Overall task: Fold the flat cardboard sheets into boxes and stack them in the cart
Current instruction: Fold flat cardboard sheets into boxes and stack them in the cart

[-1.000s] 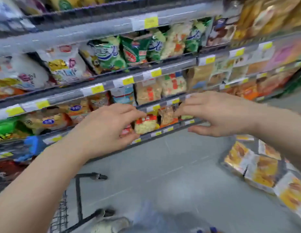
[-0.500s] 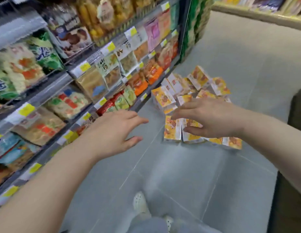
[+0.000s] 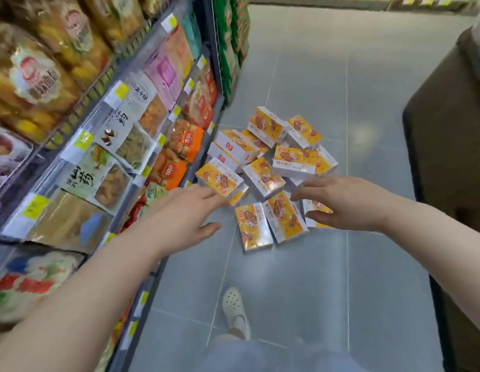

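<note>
Two bare hands reach forward at frame centre, holding nothing: the left hand (image 3: 179, 218) and right hand (image 3: 348, 205), fingers loosely spread, above a heap of yellow-and-white printed cardboard boxes (image 3: 271, 167) on the grey tiled floor (image 3: 314, 277), beside the snack shelves (image 3: 99, 124) at left.

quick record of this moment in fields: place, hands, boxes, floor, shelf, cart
place: shop aisle, seen from a head camera looking down
left hand: open, fingers straight, reaching toward the pile, holds nothing
right hand: open, fingers spread above the near boxes, holds nothing
boxes: yellow and white, already folded, lying in a loose heap
floor: grey tiles, the heap lies on it
shelf: on the left, bagged snacks, yellow price tags
shoe: pale, perforated
cart: not in view
</note>
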Demonstrator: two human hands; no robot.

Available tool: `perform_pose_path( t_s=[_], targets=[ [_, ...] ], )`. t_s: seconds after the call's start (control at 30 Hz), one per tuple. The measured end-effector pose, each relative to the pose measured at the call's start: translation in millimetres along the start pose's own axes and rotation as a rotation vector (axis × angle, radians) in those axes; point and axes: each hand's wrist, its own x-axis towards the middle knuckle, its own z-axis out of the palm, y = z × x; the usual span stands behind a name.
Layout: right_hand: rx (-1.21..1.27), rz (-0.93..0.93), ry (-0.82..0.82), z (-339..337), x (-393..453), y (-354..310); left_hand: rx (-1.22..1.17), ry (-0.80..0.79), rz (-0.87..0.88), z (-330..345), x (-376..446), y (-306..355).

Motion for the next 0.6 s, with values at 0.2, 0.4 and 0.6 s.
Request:
perform_pose_path(
  t_s=[0.2,0.4,0.6],
  targets=[
    [0.096,0.239,-0.021,11,39,35,0.042,-0.072,0.112,10,88,-51],
    [0.275,0.428,-0.01,50,78,72,-0.033,-0.055,0.083,48,157,-69],
    [0.485,0.472,-0.054,112,135,122,-0.516,-0.133,-0.279,111,210,-78]
  ],
)
